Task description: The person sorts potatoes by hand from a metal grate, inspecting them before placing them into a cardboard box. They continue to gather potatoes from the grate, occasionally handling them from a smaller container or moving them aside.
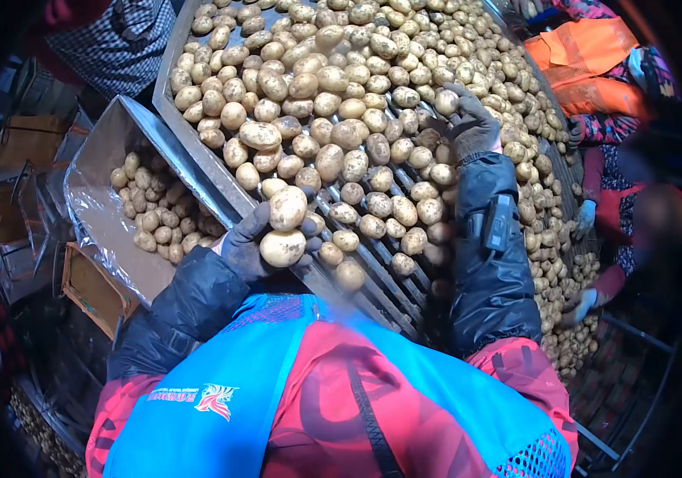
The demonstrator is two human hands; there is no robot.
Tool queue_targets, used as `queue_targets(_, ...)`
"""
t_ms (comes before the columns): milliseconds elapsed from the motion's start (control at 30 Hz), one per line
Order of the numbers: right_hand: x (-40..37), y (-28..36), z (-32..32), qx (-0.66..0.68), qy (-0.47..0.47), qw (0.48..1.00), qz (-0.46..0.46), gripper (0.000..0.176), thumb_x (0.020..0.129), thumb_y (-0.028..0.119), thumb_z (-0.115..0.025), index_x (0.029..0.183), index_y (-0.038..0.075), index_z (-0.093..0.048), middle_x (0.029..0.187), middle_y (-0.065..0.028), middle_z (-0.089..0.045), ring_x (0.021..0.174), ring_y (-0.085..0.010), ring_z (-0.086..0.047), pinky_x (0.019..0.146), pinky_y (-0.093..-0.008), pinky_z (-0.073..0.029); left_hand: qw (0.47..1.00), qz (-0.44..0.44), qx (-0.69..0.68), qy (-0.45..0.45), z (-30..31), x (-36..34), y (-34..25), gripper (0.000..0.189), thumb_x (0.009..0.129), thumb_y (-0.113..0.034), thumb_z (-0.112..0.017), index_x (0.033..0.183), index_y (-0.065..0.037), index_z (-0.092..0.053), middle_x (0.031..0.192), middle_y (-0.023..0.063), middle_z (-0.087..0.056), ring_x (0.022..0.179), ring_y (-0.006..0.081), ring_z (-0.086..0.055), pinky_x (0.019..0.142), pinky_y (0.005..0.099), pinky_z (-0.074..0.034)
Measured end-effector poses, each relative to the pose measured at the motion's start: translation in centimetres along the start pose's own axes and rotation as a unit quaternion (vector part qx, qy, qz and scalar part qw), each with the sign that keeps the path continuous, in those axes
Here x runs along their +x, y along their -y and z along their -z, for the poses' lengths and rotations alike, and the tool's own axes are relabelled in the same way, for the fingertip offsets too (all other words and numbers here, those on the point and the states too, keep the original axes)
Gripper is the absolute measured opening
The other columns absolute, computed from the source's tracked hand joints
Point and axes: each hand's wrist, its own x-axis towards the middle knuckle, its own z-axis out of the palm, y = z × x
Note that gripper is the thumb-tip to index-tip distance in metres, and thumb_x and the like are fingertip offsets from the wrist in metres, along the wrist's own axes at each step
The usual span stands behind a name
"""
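My left hand [247, 243], in a dark glove, is closed around two large pale potatoes [284, 248] at the table's near left edge, close to the lined box. On the right, my right hand [475, 127], also gloved, has its fingers curled round a single potato [446, 102] above the heap. A thick layer of potatoes [329, 163] with soil on their skins covers the slatted metal sorting table [365, 275]. Bare slats show between my two arms.
A foil-lined box [98, 179] partly filled with potatoes stands left of the table. Several cardboard boxes [98, 291] lie farther left. Co-workers stand along the right side, one in an orange vest [584, 60]; another person's checked sleeve [122, 44] is at upper left.
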Motion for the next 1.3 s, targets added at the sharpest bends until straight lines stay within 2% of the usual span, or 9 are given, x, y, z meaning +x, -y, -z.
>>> queue_targets(133,0.6,-1.2,-4.5,-0.388,-0.104,0.913,-0.066,0.047,0.089,0.038,-0.072,0.121,0.004,-0.068,0.107,-0.0108,-0.072,0.093,-0.0222,-0.069,0.076,-0.0394,-0.057,0.999,-0.020,0.011,-0.033,-1.1,0.0,0.4,0.072,0.095,-0.041,-0.067,0.155,-0.017,-0.034,0.124,0.0148,-0.063,0.115,0.0379,-0.063,0.092,0.0555,-0.056)
queue_targets(267,2.6,-6.3,-8.3,-0.845,0.006,0.535,0.005,0.060,0.083,0.054,-0.071,0.116,0.004,-0.070,0.122,-0.0232,-0.067,0.114,-0.0363,-0.065,0.099,-0.0452,-0.051,0.993,-0.086,0.057,-0.051,-2.4,-0.5,0.7,0.060,0.097,-0.035,-0.068,0.144,-0.007,-0.044,0.128,0.0175,-0.061,0.122,0.0376,-0.061,0.098,0.0500,-0.056)
queue_targets(500,8.5,-6.7,-5.4,-0.866,0.151,0.475,-0.029,0.065,0.081,0.059,-0.070,0.107,-0.001,-0.073,0.111,-0.0262,-0.070,0.107,-0.0407,-0.067,0.094,-0.0467,-0.053,0.971,-0.221,0.068,-0.067,-0.2,-3.0,0.2,0.051,0.102,-0.033,-0.059,0.145,-0.008,-0.045,0.131,0.0161,-0.060,0.121,0.0337,-0.061,0.097,0.0508,-0.057)
queue_targets(800,-1.2,-5.0,-4.0,-0.513,0.060,0.855,0.043,0.036,0.089,0.022,-0.068,0.121,0.006,-0.071,0.107,-0.0157,-0.071,0.090,-0.0220,-0.067,0.080,-0.0317,-0.054,0.938,-0.313,0.017,-0.150,2.6,-8.4,-1.0,0.048,0.102,-0.036,-0.059,0.138,-0.007,-0.051,0.129,0.0152,-0.061,0.118,0.0351,-0.062,0.098,0.0554,-0.055)
queue_targets(900,-5.1,-5.7,-2.5,-0.479,0.055,0.852,0.206,0.041,0.080,-0.003,-0.063,0.121,0.003,-0.067,0.115,-0.0155,-0.063,0.095,-0.0231,-0.066,0.082,-0.0323,-0.055,0.912,-0.351,0.026,-0.209,3.0,-9.9,-2.2,0.046,0.101,-0.036,-0.059,0.138,-0.009,-0.052,0.129,0.0144,-0.061,0.120,0.0353,-0.061,0.098,0.0561,-0.054)
queue_targets(933,-7.5,-4.0,-4.3,-0.656,0.130,0.590,0.453,0.043,0.083,0.003,-0.067,0.126,0.005,-0.064,0.107,-0.0092,-0.063,0.088,-0.0192,-0.063,0.076,-0.0290,-0.055,0.901,-0.353,0.020,-0.250,3.3,-10.3,-2.7,0.047,0.101,-0.037,-0.059,0.139,-0.010,-0.052,0.129,0.0139,-0.062,0.119,0.0350,-0.061,0.098,0.0558,-0.053)
queue_targets(1000,-9.6,-4.8,-4.5,-0.178,0.043,0.983,0.009,0.046,0.088,0.012,-0.068,0.133,0.006,-0.060,0.106,-0.0032,-0.062,0.078,-0.0122,-0.058,0.065,-0.0242,-0.051,0.900,-0.359,0.042,-0.242,3.6,-11.4,-3.3,0.051,0.101,-0.037,-0.057,0.145,-0.014,-0.047,0.139,0.0142,-0.056,0.130,0.0342,-0.053,0.103,0.0571,-0.046)
queue_targets(1200,-14.3,-8.0,-10.7,-0.320,0.076,0.944,0.019,0.049,0.088,0.010,-0.075,0.133,0.000,-0.059,0.111,-0.0039,-0.065,0.092,-0.0146,-0.062,0.078,-0.0262,-0.052,0.800,-0.403,0.157,-0.417,2.7,-11.2,-3.4,0.061,0.103,-0.044,-0.051,0.156,-0.018,-0.035,0.157,0.0138,-0.037,0.146,0.0336,-0.032,0.117,0.0539,-0.025)
queue_targets(1300,-15.7,-11.0,-14.8,-0.368,0.173,0.899,0.162,0.052,0.084,0.010,-0.079,0.132,0.003,-0.061,0.115,-0.0096,-0.067,0.102,-0.0191,-0.064,0.088,-0.0309,-0.052,0.903,-0.305,0.232,-0.192,0.0,-10.5,-1.3,0.056,0.106,-0.037,-0.048,0.154,-0.012,-0.036,0.153,0.0154,-0.042,0.139,0.0313,-0.044,0.114,0.0493,-0.037)
